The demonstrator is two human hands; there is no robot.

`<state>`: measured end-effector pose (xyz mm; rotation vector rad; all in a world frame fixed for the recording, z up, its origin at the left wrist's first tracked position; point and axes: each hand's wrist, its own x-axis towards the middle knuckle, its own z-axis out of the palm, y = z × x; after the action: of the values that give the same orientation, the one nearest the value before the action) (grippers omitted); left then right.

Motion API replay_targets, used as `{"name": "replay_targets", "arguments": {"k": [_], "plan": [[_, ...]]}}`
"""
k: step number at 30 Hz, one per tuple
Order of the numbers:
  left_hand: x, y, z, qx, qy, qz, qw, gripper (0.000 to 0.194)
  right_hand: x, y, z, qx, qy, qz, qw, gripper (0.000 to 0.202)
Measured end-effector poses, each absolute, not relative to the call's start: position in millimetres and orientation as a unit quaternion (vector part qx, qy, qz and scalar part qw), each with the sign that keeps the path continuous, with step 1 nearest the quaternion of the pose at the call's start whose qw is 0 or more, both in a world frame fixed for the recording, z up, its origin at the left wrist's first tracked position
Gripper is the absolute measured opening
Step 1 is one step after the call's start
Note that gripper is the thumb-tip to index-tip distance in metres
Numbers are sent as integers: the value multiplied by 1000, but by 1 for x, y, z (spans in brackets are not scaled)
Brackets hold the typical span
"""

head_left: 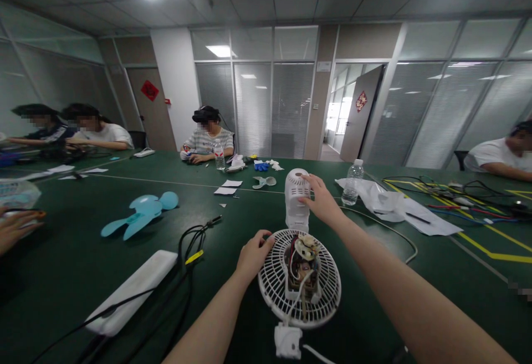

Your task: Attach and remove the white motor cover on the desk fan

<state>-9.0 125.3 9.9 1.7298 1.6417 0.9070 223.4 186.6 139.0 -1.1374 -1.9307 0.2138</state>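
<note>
A white fan grille (270, 286) lies on the green table in front of me, its exposed motor (303, 264) with wires facing up. My left hand (254, 256) has its fingers curled at the grille's upper left rim. Just beyond the grille stands a white vented plastic fan housing (297, 200), upright. My right hand (322, 200) grips this housing from its right side, fingers near the top. At the grille's near edge sits a white plastic block (287, 341) with a white cord running from it.
Left are blue fan blades (143, 214), a white power strip (133, 292) and black cables (193, 242). A water bottle (353, 181), crumpled white plastic (374, 195) and cables lie right. Another person's hand (16, 228) is at far left; several people sit around the table.
</note>
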Motion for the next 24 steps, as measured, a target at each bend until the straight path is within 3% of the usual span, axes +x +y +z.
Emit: {"name": "replay_targets", "arguments": {"k": [4,6,12,16,24], "plan": [[-8,125,11,646,617,341,293,36,218,199,119,-450,-742,145,475,119],[-8,124,12,643,620,341,292,37,214,206,110,-451,-723,185,490,129],[-9,125,12,639,627,340,287,35,216,218,102,-432,-695,272,507,115],[-9,126,11,641,625,342,287,35,227,220,98,-423,-690,286,513,99],[-8,126,10,639,627,342,285,36,239,221,93,-400,-700,289,516,88]]}}
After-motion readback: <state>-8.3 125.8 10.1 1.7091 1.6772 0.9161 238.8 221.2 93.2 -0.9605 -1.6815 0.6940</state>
